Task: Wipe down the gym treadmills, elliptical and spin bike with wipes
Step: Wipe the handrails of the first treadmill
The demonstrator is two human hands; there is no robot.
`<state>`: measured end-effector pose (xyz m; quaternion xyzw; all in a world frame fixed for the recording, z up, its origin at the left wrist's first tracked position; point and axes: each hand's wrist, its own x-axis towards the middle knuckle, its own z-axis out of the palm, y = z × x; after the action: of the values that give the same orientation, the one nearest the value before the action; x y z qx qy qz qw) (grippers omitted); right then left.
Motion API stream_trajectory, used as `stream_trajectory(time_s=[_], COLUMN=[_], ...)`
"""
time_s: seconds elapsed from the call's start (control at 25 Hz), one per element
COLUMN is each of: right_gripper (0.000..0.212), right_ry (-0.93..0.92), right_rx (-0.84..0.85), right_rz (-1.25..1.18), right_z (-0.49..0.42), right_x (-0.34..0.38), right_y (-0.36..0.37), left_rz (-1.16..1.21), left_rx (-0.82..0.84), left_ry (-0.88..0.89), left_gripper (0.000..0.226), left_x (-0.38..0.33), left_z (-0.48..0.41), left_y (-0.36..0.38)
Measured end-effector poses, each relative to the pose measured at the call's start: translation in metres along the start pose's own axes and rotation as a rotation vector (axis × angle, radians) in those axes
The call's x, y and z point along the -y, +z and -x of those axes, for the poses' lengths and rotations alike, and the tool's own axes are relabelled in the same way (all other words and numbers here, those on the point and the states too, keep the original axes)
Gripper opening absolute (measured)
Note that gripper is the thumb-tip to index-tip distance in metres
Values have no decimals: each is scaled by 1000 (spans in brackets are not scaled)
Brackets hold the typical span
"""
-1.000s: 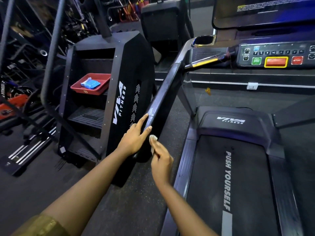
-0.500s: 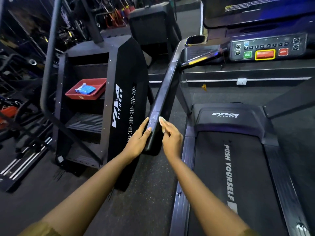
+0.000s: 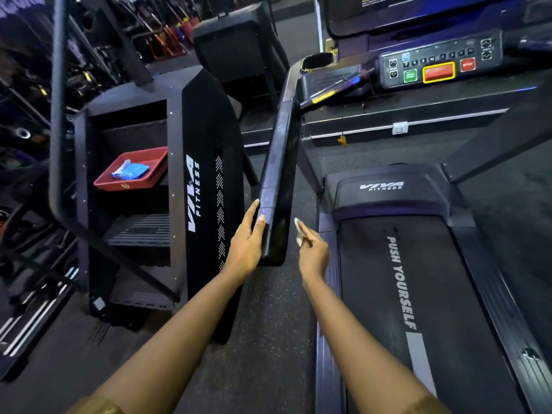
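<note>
Right hand [image 3: 313,252], pinching soft limp wipe [image 3: 298,233], has pulled off rail [image 3: 280,174]; left hand [image 3: 246,249] stays open, flat against rigid rail end.

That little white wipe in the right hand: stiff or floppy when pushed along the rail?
Probably floppy: the wipe sits bunched in a small wad between fingers of the right hand. Likely very light, since a pinch alone holds it. On the smooth handrail it may crumple rather than slide flat.
</note>
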<state>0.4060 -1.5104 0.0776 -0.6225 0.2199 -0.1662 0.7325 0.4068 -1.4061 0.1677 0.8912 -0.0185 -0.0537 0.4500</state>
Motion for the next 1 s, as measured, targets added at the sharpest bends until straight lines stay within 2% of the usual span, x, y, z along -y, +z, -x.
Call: stream_trajectory(time_s=[0.16,0.32,0.64,0.84,1.0], right_gripper=[37,36,35,36,37], right_ry=[104,149,361,295,225], right_rx=[79,39,-73,-84,-14], right_rz=[-108,-153,-292,-218,-154], right_z=[-13,24,91,114,120], right_x=[1,-1,14,37,52], right_y=[13,7,4,5,-2], left_rz=[18,30,11,19,27], left_rx=[-2,0,16,28,45], left_ry=[-4,10,19,7,12], left_gripper=[48,47,47,46,46], left_x=[0,-1,-3,-2,0], left_z=[-2,0,2,3,1], left_y=[0,-1,-1,-2,-3])
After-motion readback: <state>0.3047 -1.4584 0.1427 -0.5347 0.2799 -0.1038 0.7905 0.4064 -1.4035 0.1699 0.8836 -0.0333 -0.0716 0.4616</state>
